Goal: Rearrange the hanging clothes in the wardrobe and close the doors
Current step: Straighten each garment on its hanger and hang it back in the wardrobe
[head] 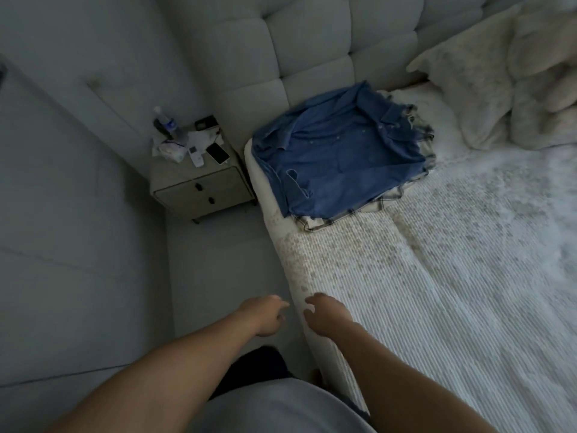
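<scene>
A blue denim shirt [337,151] lies spread flat on the bed near the headboard. Under it lies a white plaid garment [340,217], of which only the edges show. Both of my arms reach forward over the bed's near left edge. My left hand [265,315] hovers above the floor beside the mattress, fingers loosely curled and holding nothing. My right hand [326,314] is over the mattress edge, fingers also loosely curled and empty. Both hands are well short of the shirts. No wardrobe is in view.
The bed [437,292] with a white textured cover fills the right side. Pillows [505,82] are piled at the far right. A nightstand [199,185] beside the bed carries a bottle [167,125], a phone [217,153] and papers. A padded headboard [312,42] stands behind.
</scene>
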